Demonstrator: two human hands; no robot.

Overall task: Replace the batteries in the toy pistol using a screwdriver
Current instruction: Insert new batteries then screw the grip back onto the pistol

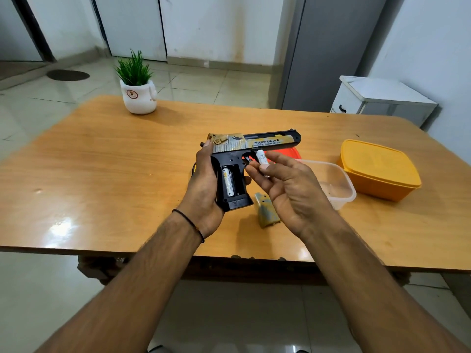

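Above wooden table [102,174] (tiled room), left hand [204,184] grips pistol [254,146]; right hand [288,184] pinches, seemingly, battery [262,157].

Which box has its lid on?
The yellow box at the right of the table has its lid on. The clear box beside it is open, with no lid.

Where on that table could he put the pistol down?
The wide bare stretch left of his left hand, in front of the potted plant. The right side is crowded: battery cover, clear tub, yellow box.
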